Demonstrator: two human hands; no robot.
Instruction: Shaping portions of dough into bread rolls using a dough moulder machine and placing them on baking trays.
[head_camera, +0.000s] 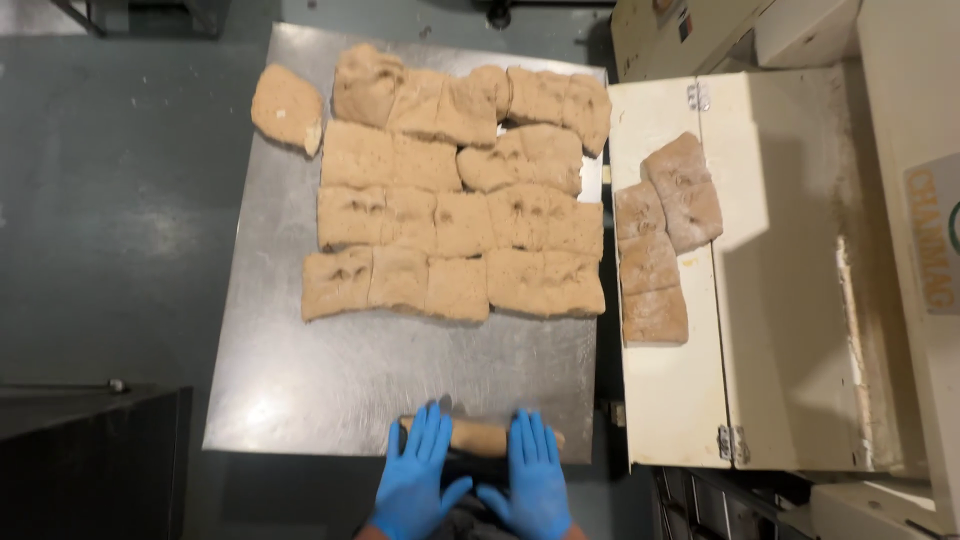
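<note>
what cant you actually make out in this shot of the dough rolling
- Head view: the middle of the dough roll is covered by the left hand and right hand.
- The wrists and arms are cut off by the bottom edge.
- The machine on the right runs past the frame edge.
- The dark cabinet is too dim to read.

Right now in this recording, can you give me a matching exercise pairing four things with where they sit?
Things:
1. rolled tan dough log
2. lone dough square
3. column of four dough pieces
4. blue-gloved hands, left and right

Places:
A. cream machine surface
B. steel table's far left corner
C. on the log's ends
D. table's near edge

Pairs: 1-D, 2-B, 3-A, 4-C
</note>
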